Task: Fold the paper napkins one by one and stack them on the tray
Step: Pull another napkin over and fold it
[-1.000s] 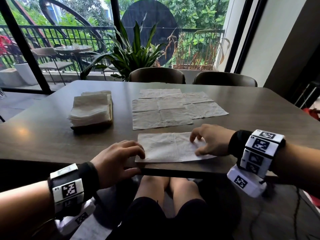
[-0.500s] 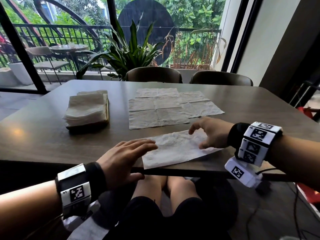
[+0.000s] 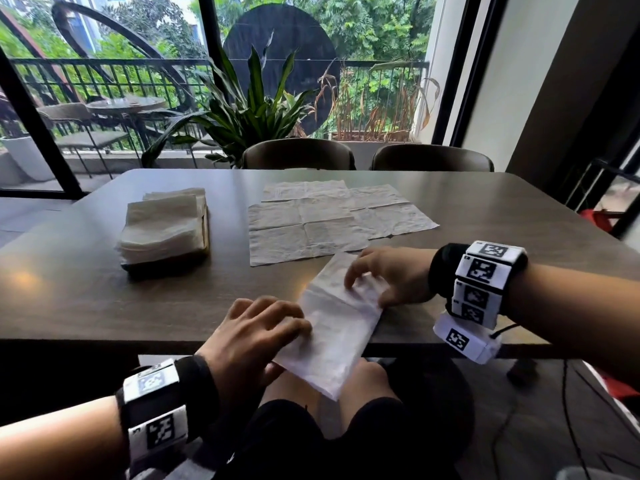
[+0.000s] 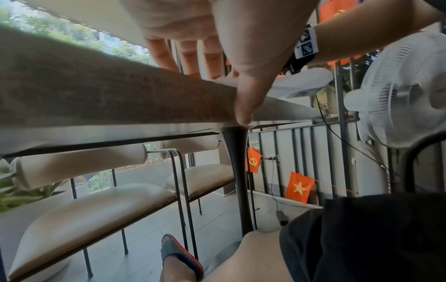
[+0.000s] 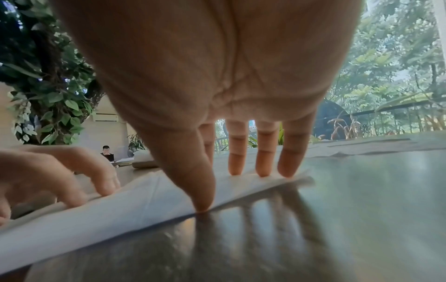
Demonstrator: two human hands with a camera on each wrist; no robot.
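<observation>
A white napkin [image 3: 336, 327], folded in half, lies slanted across the table's front edge [image 3: 104, 344] with its near end hanging over my knees. My left hand [image 3: 284, 344] rests bent fingers on its left side; the thumb [image 4: 243, 114] points down against the table's edge. My right hand [image 3: 367, 285] presses straight fingertips [image 5: 263, 171] onto the far end of the napkin [image 5: 120, 209]. A stack of folded napkins [image 3: 162, 226] sits on the dark tray [image 3: 206, 233] at the left. Several unfolded napkins [image 3: 322, 220] lie spread at the table's middle.
Two chairs [image 3: 298, 154] [image 3: 433, 161] stand at the far side, with a plant [image 3: 252, 116] behind them. A white fan [image 4: 398, 91] stands to my right and a cable runs along the floor. Bare tabletop lies between the tray and the spread napkins.
The folded napkin has turned from lying crosswise to slanting over the front edge. My left hand moved right onto it; my right hand slid along its far end.
</observation>
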